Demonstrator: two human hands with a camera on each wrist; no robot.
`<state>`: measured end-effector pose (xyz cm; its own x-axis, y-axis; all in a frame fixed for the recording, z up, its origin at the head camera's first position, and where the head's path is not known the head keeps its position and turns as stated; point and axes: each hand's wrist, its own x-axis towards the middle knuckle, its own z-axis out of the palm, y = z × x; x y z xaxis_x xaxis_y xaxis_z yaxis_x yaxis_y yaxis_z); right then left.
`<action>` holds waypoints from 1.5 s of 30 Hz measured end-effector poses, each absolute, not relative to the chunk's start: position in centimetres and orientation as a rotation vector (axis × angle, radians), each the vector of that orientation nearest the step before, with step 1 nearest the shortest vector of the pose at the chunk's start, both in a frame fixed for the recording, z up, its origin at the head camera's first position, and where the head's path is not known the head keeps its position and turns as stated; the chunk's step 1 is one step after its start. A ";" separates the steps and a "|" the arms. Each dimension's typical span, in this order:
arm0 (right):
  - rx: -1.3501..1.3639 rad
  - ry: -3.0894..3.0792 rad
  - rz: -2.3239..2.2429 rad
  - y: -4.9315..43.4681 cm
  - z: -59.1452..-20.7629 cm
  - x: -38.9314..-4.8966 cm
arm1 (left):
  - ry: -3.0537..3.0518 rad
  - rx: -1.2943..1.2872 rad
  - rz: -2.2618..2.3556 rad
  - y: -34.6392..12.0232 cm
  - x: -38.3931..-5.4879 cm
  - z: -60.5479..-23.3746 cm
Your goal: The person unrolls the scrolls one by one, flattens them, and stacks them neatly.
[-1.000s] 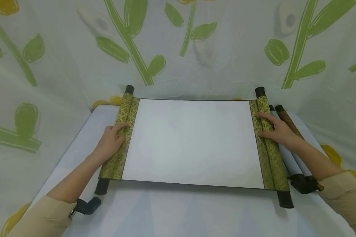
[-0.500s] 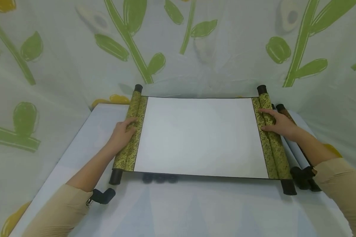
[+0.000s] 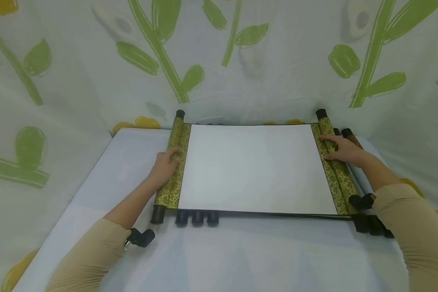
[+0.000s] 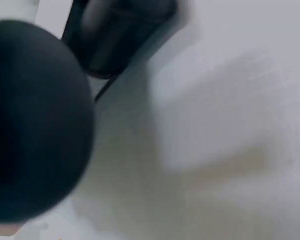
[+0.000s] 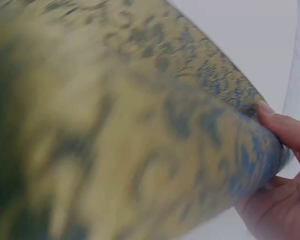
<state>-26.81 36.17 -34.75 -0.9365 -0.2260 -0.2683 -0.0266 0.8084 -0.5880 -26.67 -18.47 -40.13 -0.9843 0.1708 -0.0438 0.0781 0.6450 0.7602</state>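
A partly unrolled hanging scroll [image 3: 255,168] stretches between my hands, with a blank white middle and yellow-and-black patterned borders. My left hand [image 3: 164,167] grips its left roller, while my right hand [image 3: 346,151] holds the right one around the middle. In the right wrist view, the right thumb [image 5: 282,122] lies over the patterned roll [image 5: 160,160] and fingers curl beneath it. A black roller end [image 4: 125,40] shows in the left wrist view beside a large dark rounded shape [image 4: 35,120].
Three black ends [image 3: 198,219] of other rolls stick out below the scroll's near edge. More rolls, one with a brown part [image 3: 352,138], lie at the right, partly hidden by my right arm. The white table [image 3: 131,162] meets a leaf-patterned cloth backdrop [image 3: 277,81].
My left hand and the left roller have moved right, and the white part shows narrower. The scroll's near edge has shifted up in view, uncovering black ends below. The right hand has moved slightly.
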 end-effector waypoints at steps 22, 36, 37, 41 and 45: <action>-0.174 2.755 -0.555 35.5 -38.9 -27.9 | 2.737 0.263 1.191 -18.9 -27.9 -43.2; -0.084 2.741 -0.354 34.1 -38.8 -27.8 | 2.774 0.275 1.125 -19.5 -28.0 -43.1; -0.084 2.737 -0.360 34.1 -38.8 -27.7 | 2.787 0.270 1.116 -19.6 -28.0 -43.1; -0.091 2.724 -0.370 34.0 -38.7 -27.6 | 2.836 0.226 1.071 -19.5 -27.9 -42.7; -0.089 2.721 -0.422 33.5 -38.0 -26.8 | 2.862 0.230 1.002 -19.1 -27.7 -41.7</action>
<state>-26.84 33.49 -38.01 -0.9243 -0.1191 -0.3627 -0.0037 0.9529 -0.3034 -27.73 -19.09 -41.73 -0.9835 0.1751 -0.0450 0.1088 0.7722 0.6260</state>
